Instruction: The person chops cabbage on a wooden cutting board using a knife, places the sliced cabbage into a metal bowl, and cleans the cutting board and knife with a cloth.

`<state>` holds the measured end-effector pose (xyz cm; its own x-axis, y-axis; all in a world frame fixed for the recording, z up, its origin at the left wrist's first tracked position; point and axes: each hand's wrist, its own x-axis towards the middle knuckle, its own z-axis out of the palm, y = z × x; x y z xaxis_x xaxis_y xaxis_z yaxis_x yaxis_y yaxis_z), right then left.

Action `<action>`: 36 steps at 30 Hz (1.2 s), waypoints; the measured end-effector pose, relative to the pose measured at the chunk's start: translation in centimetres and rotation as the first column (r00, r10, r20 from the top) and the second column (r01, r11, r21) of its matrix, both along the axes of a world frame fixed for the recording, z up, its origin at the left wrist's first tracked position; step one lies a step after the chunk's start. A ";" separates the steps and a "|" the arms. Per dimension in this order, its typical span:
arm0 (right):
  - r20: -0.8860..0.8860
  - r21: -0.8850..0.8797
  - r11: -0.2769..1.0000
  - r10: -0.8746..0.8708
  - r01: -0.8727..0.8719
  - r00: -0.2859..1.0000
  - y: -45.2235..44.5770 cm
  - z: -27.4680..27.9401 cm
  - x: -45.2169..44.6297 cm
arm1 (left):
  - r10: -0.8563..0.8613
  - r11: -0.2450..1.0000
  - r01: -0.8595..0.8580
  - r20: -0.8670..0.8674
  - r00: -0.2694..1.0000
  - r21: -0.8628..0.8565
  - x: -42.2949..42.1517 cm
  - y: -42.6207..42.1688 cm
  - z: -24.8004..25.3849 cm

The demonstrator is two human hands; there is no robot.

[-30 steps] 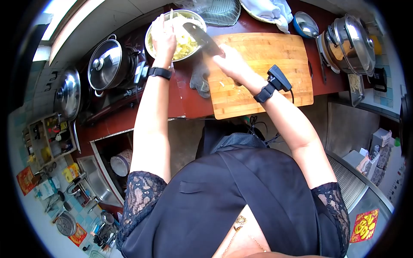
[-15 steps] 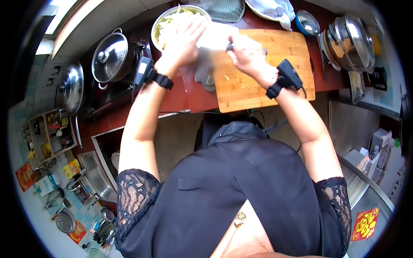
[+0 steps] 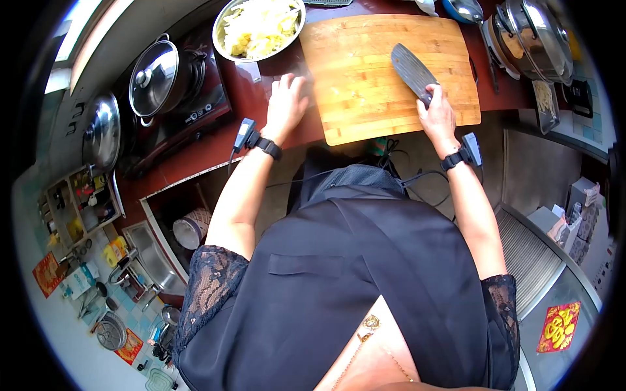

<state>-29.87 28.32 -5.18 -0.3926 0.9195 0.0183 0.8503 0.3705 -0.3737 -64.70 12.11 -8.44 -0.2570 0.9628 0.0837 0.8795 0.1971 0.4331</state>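
In my right hand (image 3: 438, 117) is the handle of a cleaver (image 3: 414, 70), its dark wide blade angled up and left above the wooden cutting board (image 3: 385, 98). Small wet scraps cling to the board. My left hand (image 3: 287, 105) is over the red counter, just left of the board's edge, its fingers slightly bent and apart, with nothing visible in them. Beyond that hand, a metal bowl (image 3: 218, 40) is heaped with pale yellow-white cut vegetable (image 3: 261, 26), perhaps cabbage.
A lidded pot (image 3: 155, 75) sits on the stove (image 3: 202, 111) to the left. At the right back are a blue-rimmed bowl (image 3: 464, 9) and stacked steel pots (image 3: 535, 39). A sink (image 3: 153, 257) lies lower left. Cables (image 3: 391, 153) hang below the counter edge.
My left hand has come back from the bowl to the counter beside the board. My right hand has moved right and nearer with the cleaver, whose blade has left the bowl's side.
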 end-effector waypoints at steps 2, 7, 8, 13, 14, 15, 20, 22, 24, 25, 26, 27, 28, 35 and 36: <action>0.009 0.006 0.999 -0.038 0.038 0.999 -0.3 -1.0 1.0 | 0.085 0.994 -0.090 0.099 0.992 0.054 0.4 -0.2 0.7; 0.024 -0.036 0.987 -0.159 0.160 0.987 -0.1 -1.4 2.6 | 0.252 0.929 -0.336 0.396 0.883 0.158 0.6 -2.0 2.0; 0.009 -0.040 0.985 -0.166 0.167 0.986 -0.1 -1.2 2.9 | 0.307 0.906 -0.411 0.511 0.803 0.102 0.9 -2.0 2.5; -0.110 0.149 0.989 0.031 -0.015 0.993 -0.7 -0.1 2.8 | 0.188 0.919 -0.389 0.796 0.575 0.063 4.4 1.1 5.3; -0.164 0.115 0.993 0.040 -0.022 0.986 -0.9 0.2 2.3 | 0.172 0.936 -0.351 0.839 0.516 0.025 5.5 1.8 5.0; -0.187 0.098 0.995 0.037 -0.019 0.982 -1.1 0.9 1.5 | 0.134 0.950 -0.309 0.844 0.520 0.040 6.7 2.7 4.1; -0.352 0.112 0.989 0.132 -0.098 0.927 -1.7 3.5 -1.7 | 0.078 0.992 -0.111 0.979 0.187 -0.058 14.3 6.1 4.1; -0.373 0.124 0.975 0.220 -0.186 0.901 -2.3 4.1 -2.4 | 0.100 0.987 -0.117 0.991 -0.087 -0.110 17.0 7.8 7.1; -0.375 0.078 0.964 0.265 -0.254 0.888 -2.7 4.6 -3.0 | 0.150 0.983 -0.072 0.968 -0.199 -0.167 17.8 8.5 5.3; -0.392 0.057 0.953 0.297 -0.299 0.871 -2.8 5.5 -3.0 | 0.125 0.978 -0.142 0.971 -0.204 -0.155 18.2 8.7 4.6; -0.404 0.037 0.940 0.324 -0.339 0.855 -2.5 6.5 -2.7 | 0.098 0.968 -0.206 0.973 -0.211 -0.142 18.4 8.8 3.9; -0.472 -0.036 0.928 0.312 -0.371 0.825 -1.7 7.0 -2.1 | 0.095 0.966 -0.209 0.963 -0.254 -0.150 18.2 8.7 3.6; -0.533 -0.106 0.910 0.289 -0.402 0.795 -0.9 7.6 -1.3 | 0.090 0.966 -0.206 0.951 -0.297 -0.155 17.8 8.7 3.6; -0.531 -0.846 0.329 -0.601 -0.420 0.598 5.8 5.9 5.1 | 0.059 0.952 -0.247 0.898 -0.436 -0.182 20.5 10.0 7.2; -0.489 -0.823 0.172 -0.699 -0.541 0.522 5.4 6.7 4.6 | 0.030 0.959 -0.238 0.894 -0.447 -0.151 21.0 10.7 7.7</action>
